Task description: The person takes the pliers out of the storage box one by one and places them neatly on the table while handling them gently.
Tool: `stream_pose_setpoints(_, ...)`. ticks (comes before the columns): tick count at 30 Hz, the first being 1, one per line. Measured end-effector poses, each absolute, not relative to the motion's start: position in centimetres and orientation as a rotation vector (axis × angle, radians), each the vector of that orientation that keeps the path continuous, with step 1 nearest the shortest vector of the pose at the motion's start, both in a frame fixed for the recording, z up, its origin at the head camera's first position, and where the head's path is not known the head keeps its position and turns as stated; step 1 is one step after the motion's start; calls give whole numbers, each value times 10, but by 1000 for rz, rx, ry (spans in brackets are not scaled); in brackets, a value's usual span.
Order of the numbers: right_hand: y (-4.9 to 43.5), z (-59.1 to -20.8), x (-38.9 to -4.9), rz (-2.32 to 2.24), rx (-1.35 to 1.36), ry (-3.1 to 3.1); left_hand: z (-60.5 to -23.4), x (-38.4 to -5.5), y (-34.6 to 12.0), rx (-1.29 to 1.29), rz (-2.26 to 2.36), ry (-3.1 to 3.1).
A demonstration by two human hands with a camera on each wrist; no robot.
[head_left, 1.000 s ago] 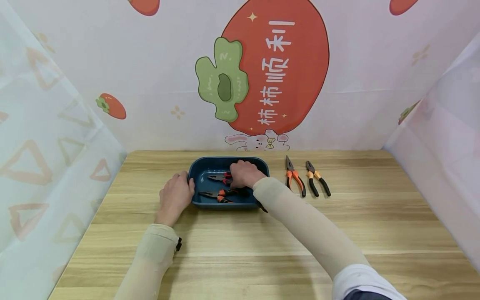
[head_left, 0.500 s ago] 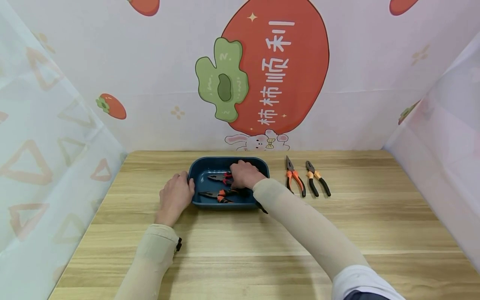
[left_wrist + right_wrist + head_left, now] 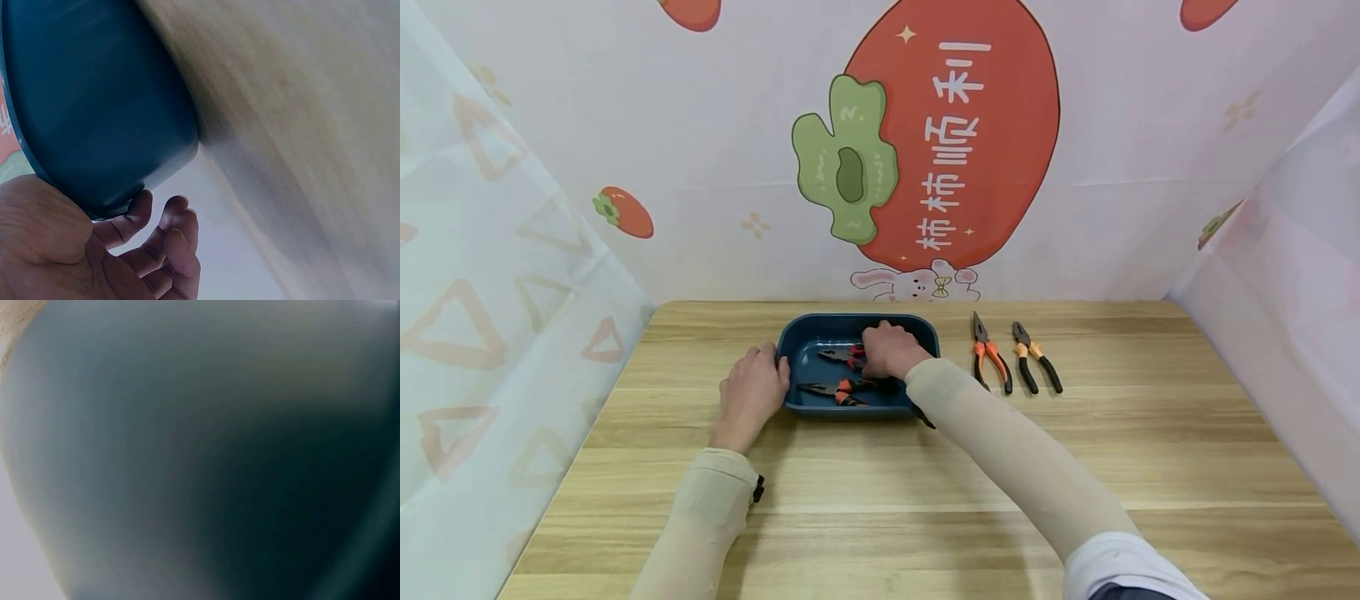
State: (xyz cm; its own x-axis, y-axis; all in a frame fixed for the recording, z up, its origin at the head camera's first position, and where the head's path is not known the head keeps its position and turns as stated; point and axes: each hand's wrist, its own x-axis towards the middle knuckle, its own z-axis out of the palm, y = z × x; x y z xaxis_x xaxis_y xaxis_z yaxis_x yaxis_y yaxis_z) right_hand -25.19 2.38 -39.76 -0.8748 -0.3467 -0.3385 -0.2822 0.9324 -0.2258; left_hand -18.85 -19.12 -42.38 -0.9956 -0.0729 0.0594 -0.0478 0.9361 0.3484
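Observation:
A dark blue tray point(image 3: 842, 412) rests on the table with two pairs of pliers inside. My left hand point(image 3: 754, 387) holds its left end; in the left wrist view the thumb side lies at the rim and the fingers curl by the tray's outer wall point(image 3: 94, 94). My right hand point(image 3: 891, 348) reaches into the tray and grips the red-and-black handles of the rear pliers point(image 3: 832, 356), their jaws pointing left; its fingertips are hidden. In front of these lie pliers with orange-and-black handles point(image 3: 848, 392). The right wrist view is a blur of the tray wall point(image 3: 112, 456).
Right of the tray, long-nose pliers point(image 3: 981, 343) with orange-and-black handles lie on the wooden table point(image 3: 880, 500). Beside them are pliers with light orange and black handles point(image 3: 1024, 343). A printed cloth point(image 3: 715, 150) hangs behind the table's back edge.

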Motion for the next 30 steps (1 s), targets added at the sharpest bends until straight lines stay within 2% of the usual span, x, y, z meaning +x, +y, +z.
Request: stream_pose_setpoints(30,27,-400,-255,-293,-434,2713,-425,-188,-192,82,-548,-3006)
